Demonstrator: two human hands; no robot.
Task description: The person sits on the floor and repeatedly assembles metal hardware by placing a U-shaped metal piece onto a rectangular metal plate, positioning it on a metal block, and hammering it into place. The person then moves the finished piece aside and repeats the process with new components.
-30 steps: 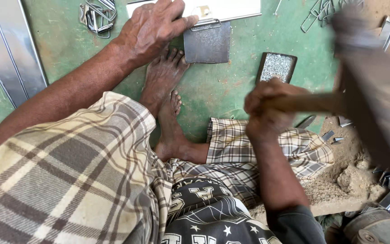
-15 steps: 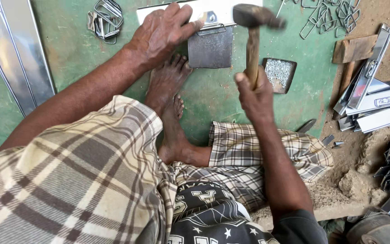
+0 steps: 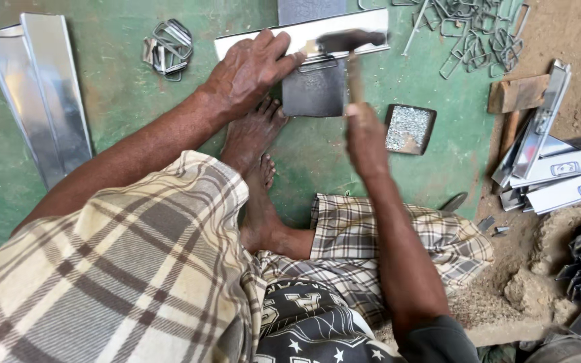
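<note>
My left hand (image 3: 250, 70) presses down on a long shiny metal strip (image 3: 290, 33) that lies across a dark square steel block (image 3: 314, 91) on the green floor. My right hand (image 3: 366, 138) grips the wooden handle of a hammer (image 3: 347, 47), and its blurred head is down on the strip, right beside my left fingertips. My bare foot (image 3: 250, 138) rests against the near edge of the block.
Folded metal sheets (image 3: 42, 87) lie at the far left, a bunch of wire clips (image 3: 166, 47) behind them. A small tray of rivets (image 3: 408, 128) sits right of the block. Loose wire loops (image 3: 472, 30) and stacked metal channels (image 3: 559, 168) are at the right.
The hammer swung from far out at the right, up over the block, and has now come down onto the strip. My left hand has stayed pressed on the strip.
</note>
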